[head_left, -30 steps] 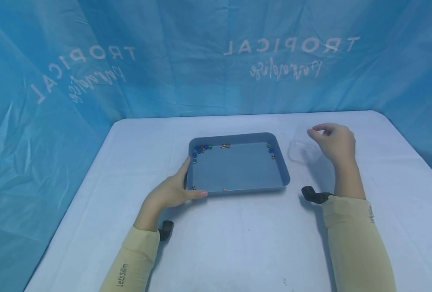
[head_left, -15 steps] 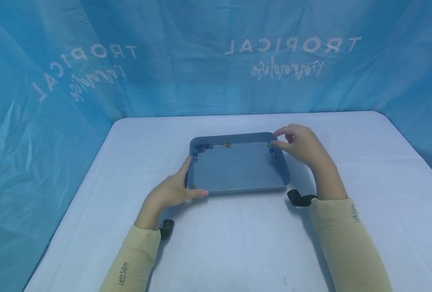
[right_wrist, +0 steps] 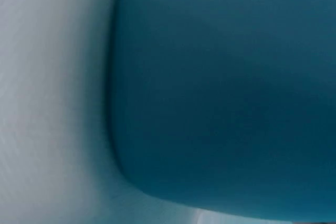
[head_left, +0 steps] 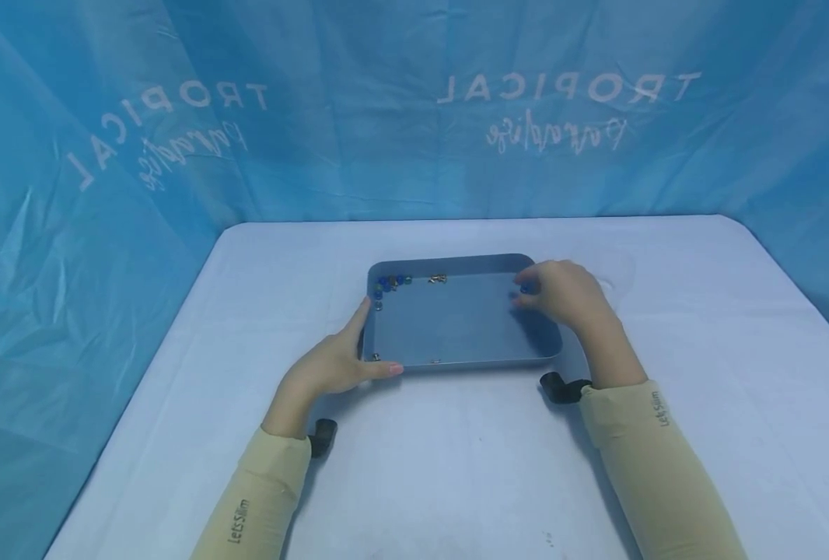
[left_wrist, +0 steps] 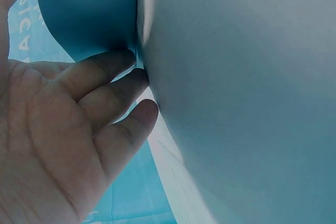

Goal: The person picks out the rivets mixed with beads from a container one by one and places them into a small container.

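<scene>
A blue-grey tray (head_left: 456,327) lies mid-table. Several blue, green and gold beads (head_left: 389,283) are gathered in its far left corner, with a few gold ones (head_left: 437,278) along the far wall. My left hand (head_left: 350,354) braces the tray's near left corner, thumb up the left side and fingers straight along the front wall. In the left wrist view its fingers (left_wrist: 105,93) touch the tray's outer wall (left_wrist: 89,14). My right hand (head_left: 526,289) reaches into the far right corner, fingertips pinching a blue bead (head_left: 524,288). The right wrist view shows only blurred tray (right_wrist: 220,87).
A clear plastic container (head_left: 616,268) stands on the white table (head_left: 456,467) just right of the tray, partly behind my right hand. Two small beads (head_left: 435,361) lie by the tray's front wall. Blue printed sheeting (head_left: 414,117) walls off the back and sides.
My right hand has moved left from the clear container to the tray's far right corner and lowered its fingertips onto the beads there. The left hand and the tray have stayed put.
</scene>
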The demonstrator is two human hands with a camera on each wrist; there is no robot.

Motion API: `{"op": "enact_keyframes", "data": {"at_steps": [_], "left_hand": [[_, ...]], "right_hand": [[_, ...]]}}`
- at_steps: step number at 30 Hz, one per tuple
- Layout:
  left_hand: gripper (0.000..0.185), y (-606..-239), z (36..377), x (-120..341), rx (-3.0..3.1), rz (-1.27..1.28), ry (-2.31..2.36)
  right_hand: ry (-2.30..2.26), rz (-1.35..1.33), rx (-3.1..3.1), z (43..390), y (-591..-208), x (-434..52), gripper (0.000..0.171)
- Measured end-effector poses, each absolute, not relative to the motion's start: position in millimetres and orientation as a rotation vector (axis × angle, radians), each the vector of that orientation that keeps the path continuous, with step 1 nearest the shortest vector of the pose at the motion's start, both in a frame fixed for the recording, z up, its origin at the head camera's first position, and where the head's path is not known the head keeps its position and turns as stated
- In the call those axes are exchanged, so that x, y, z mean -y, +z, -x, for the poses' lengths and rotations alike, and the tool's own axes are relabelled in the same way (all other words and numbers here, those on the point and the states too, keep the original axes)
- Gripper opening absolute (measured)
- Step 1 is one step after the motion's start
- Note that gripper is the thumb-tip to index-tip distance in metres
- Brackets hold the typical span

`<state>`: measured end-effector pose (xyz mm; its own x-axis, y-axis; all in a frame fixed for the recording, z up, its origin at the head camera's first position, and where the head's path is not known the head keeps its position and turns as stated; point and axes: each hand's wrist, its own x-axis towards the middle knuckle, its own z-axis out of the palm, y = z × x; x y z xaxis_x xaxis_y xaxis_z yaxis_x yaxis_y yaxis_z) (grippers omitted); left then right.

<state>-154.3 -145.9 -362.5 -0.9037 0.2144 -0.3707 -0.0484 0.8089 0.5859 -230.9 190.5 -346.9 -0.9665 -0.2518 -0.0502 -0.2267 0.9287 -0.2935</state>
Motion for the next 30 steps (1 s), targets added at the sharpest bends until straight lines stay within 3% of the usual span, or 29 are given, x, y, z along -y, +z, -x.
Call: {"op": "enact_keyframes", "data": {"at_steps": [13, 30], "left_hand": [[0.126, -363.5, 154.8, 145.5, -2.564, -0.115, 0.851], [0.126, -362.9, 155.1, 146.5, -2.565, -0.120, 0.840]], "right_hand": [[-0.405, 0.193, -2.965, 231.3, -351.5, -190.2, 0.033], [-0.425, 0.150, -2.950, 231.8, -355.9, -188.5, 0.024]]}}
